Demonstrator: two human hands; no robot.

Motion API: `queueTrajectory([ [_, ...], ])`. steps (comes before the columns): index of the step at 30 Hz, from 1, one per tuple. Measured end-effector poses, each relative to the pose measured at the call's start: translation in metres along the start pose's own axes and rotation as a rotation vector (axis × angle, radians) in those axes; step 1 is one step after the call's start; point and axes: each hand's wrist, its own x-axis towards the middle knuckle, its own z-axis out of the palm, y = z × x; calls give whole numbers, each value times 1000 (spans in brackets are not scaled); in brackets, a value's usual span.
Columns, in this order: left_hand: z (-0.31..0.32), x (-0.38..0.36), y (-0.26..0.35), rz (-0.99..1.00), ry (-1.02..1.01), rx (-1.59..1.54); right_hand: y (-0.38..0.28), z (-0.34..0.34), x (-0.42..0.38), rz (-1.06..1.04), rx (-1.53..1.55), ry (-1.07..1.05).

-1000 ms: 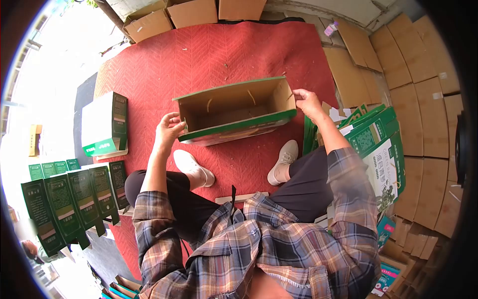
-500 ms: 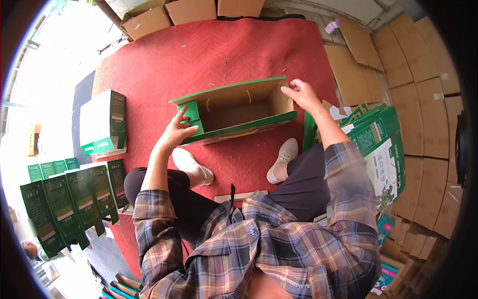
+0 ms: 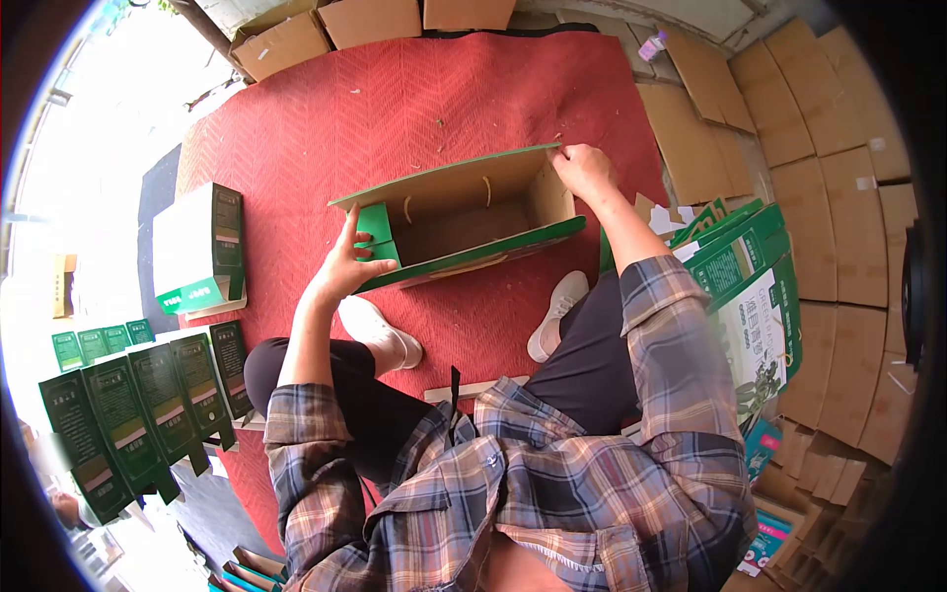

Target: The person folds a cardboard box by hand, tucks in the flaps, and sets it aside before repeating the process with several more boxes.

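Note:
A green gift box point(image 3: 469, 219) of cardboard, its inside brown, lies open-topped on the red mat between my feet. Two cord handles show inside, and green flaps point(image 3: 374, 230) are folded in at its left end. My left hand point(image 3: 345, 260) is at that end with fingers spread, the thumb on the near wall's edge and a fingertip close to the far wall. At the far right corner, my right hand point(image 3: 584, 170) has its fingers closed on the box's edge; the fingertips are partly hidden.
Flattened green boxes point(image 3: 745, 257) are stacked at my right. On the left stand several dark green boxes point(image 3: 128, 414) and one white-and-green box point(image 3: 197, 247). Brown cartons point(image 3: 829, 227) line the right side; open cartons point(image 3: 370, 27) stand beyond the mat point(image 3: 326, 118).
My right hand has shifted slightly toward the far right corner, and its fingers have closed there. My left hand keeps much the same place. The whole view has shifted slightly.

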Motion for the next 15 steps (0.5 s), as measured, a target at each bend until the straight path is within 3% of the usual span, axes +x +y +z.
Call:
queueTrajectory([
  [3, 1, 1, 4, 0, 16, 39, -11, -2, -5, -81, -114, -3],
  [5, 1, 1, 6, -1, 13, 31, -32, -18, -17, 162, 142, -348],
  [10, -1, 1, 3, -19, -7, -15, -12, 4, -10, 144, 449, -634],
  [15, -4, -4, -1, 76, -69, -78, -3, 9, -12, 145, 507, -644],
])
